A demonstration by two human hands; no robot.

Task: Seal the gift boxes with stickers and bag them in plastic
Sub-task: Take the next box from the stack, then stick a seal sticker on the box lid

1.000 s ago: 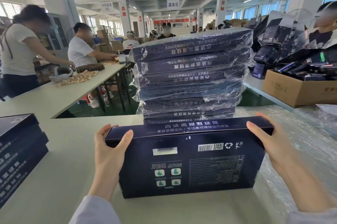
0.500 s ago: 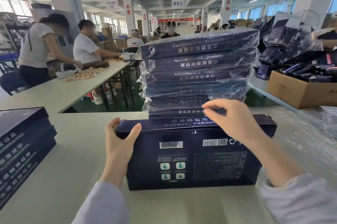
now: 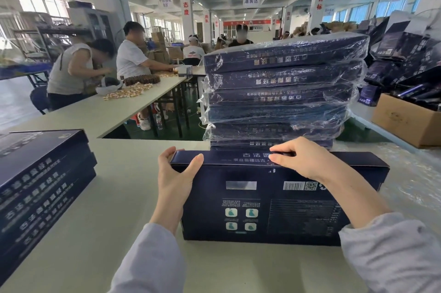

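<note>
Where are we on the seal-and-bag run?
Done: a stack of bagged boxes stands behind. In hand: the left hand grips the current box at its corner while the right hand pinches at its top edge; no sticker visible, no bag on it. Left: the unbagged stack at the left.

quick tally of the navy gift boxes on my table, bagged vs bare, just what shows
bagged boxes, stack behind: 6 showing; lower ones may be hidden
bare boxes, left stack: 4 showing; the frame cuts the stack off
bare box in front, gripped at its end by the left hand: 1
total: 11 showing
</note>
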